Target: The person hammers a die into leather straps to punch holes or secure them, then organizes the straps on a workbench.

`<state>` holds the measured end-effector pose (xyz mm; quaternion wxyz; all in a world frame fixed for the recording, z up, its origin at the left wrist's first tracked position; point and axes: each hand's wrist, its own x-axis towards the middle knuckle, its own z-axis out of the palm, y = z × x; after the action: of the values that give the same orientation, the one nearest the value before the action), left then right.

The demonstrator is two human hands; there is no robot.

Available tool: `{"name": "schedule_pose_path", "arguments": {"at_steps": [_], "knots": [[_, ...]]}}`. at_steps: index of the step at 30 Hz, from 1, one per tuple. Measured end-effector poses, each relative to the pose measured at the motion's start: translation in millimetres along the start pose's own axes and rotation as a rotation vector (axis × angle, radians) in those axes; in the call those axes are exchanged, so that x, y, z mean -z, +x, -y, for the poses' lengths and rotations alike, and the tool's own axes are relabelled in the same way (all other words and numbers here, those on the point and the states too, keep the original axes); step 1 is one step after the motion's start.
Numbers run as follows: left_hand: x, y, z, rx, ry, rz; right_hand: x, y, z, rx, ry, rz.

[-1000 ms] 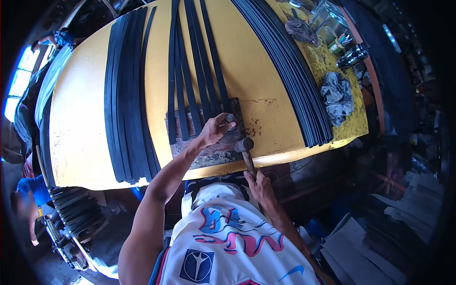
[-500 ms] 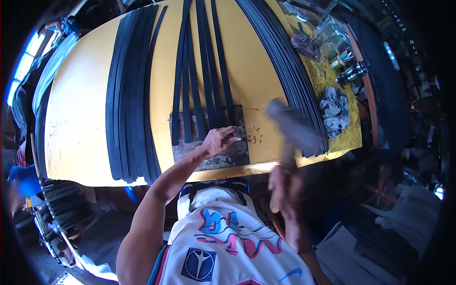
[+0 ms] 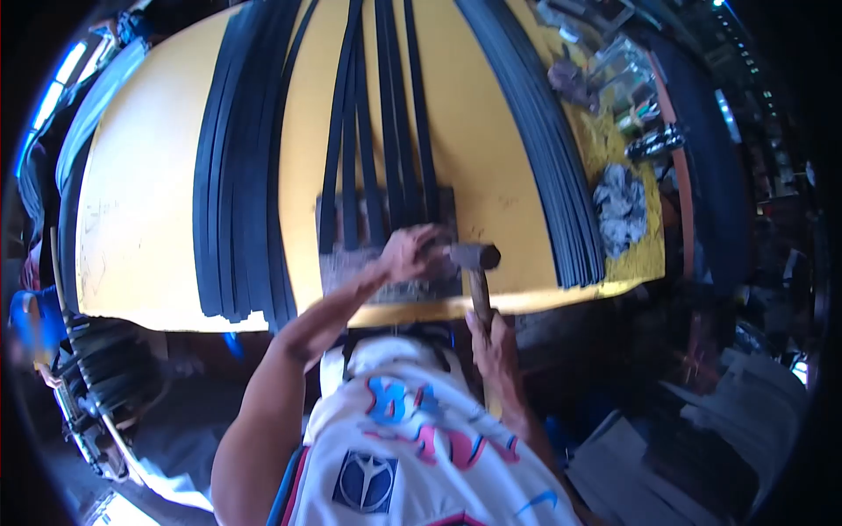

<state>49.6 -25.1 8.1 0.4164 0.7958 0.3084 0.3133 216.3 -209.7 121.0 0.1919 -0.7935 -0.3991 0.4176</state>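
My right hand [image 3: 496, 349] grips the wooden handle of a hammer [image 3: 474, 256], whose dark steel head is level with my left hand and just right of it. Closed fingers of my left hand [image 3: 412, 251] hold a short, dark punch-like tool, mostly hidden by the fingers, over a worn dark board [image 3: 386, 287]. The board lies near the front edge of the yellow table [image 3: 491, 167]. Several narrow black strips [image 3: 396, 167] run from the far side of the table, and their near ends rest on this board, just beyond my left hand.
Wide black strips [image 3: 237, 175] lie in a bundle at left, with a long stack of black strips [image 3: 544, 167] at right. Crumpled grey material [image 3: 619, 209] and a clear container [image 3: 624, 61] sit on the right edge. Another person in blue [image 3: 39, 320] is at far left.
The hammer has swung left and down from above the right strip stack to beside my left hand. My left hand stays over the board, and the view has shifted slightly.
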Motion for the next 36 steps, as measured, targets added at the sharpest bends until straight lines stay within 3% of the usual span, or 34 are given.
{"name": "schedule_pose_path", "arguments": {"at_steps": [2,4,6,8,10,11,13,16,18,23,25,28,31,32,34,36], "knots": [[-3,-7,2,0.383,-0.4,0.135,4,29,-15,0.173,-0.072,-0.181],[4,-12,-33,0.414,-0.603,0.109,12,47,-35,0.318,-0.259,-0.368],[6,-29,-35,0.473,-0.621,0.063,30,66,-23,0.044,-0.317,-0.247],[-2,-47,-34,0.503,-0.734,-0.158,37,83,-39,0.065,-0.352,-0.23],[4,-65,-37,0.614,-0.638,-0.355,32,91,-47,0.075,-0.388,-0.197],[10,-74,-36,0.616,-0.626,-0.36,27,91,-47,0.095,-0.425,-0.246],[27,-96,-32,0.761,-0.367,-0.564,14,95,-54,0.126,-0.476,-0.322],[64,-121,-34,0.831,0.046,-0.676,-10,108,-56,0.164,-0.447,-0.398],[88,-135,-27,0.929,0.133,-0.657,-20,115,-54,0.129,-0.453,-0.412],[124,-173,34,0.947,0.277,-0.534,-34,121,-47,0.187,-0.536,-0.508],[131,-175,46,0.925,0.303,-0.462,-39,123,-22,0.368,-0.598,-0.667],[135,-173,48,0.836,0.173,-0.448,-58,149,29,0.578,-0.319,-0.542],[132,-176,54,0.748,0.27,-0.368,-84,191,76,0.612,-0.288,-0.469],[136,-177,57,0.71,0.335,-0.344,-91,204,87,0.568,-0.346,-0.461],[143,-166,42,0.837,0.391,-0.276,-102,235,97,0.532,-0.403,-0.47],[151,-165,34,0.88,0.481,-0.179,-106,249,108,0.351,-0.49,-0.374]]}}
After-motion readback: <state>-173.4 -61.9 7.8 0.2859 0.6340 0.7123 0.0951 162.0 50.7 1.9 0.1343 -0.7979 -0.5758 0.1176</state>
